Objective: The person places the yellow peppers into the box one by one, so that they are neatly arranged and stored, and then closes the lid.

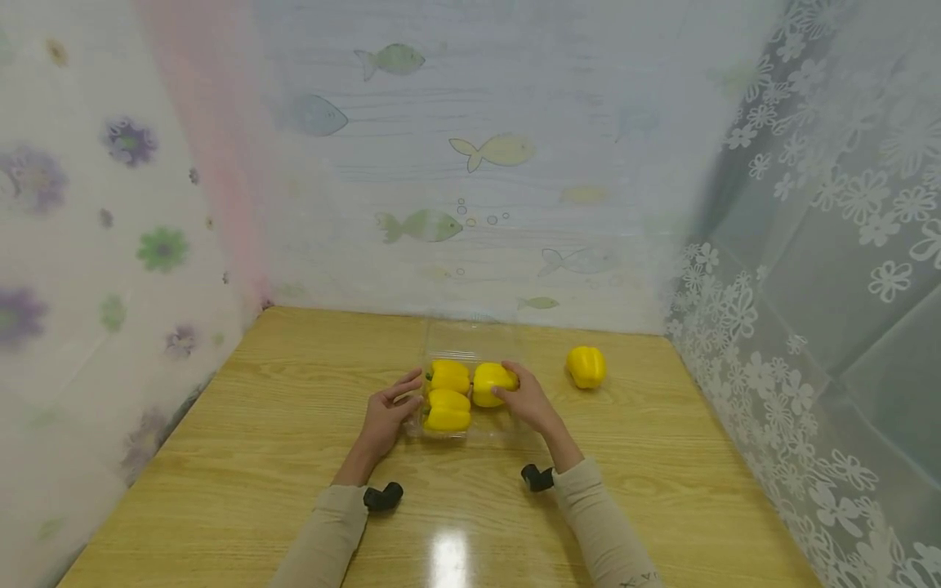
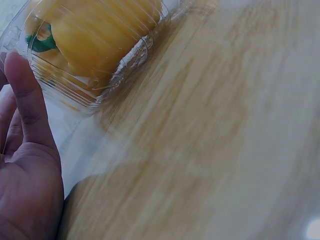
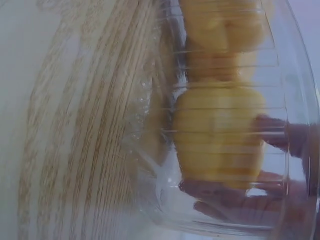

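Yellow peppers fill three slots of the clear clamshell tray [image 1: 434,429] mid-table, so I judge the packing mostly done. My left hand [image 1: 385,416] touches the tray's left side with fingers loose, grasping nothing. My right hand [image 1: 524,396] grips the third pepper [image 1: 491,381], settling it inside. Further right, one loose pepper [image 1: 586,367] lies on the table [image 1: 294,408], left to pack.

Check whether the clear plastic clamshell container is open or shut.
Open. The clear plastic clamshell container has its lid tilted back behind three yellow bell peppers; the right hand holds one inside.
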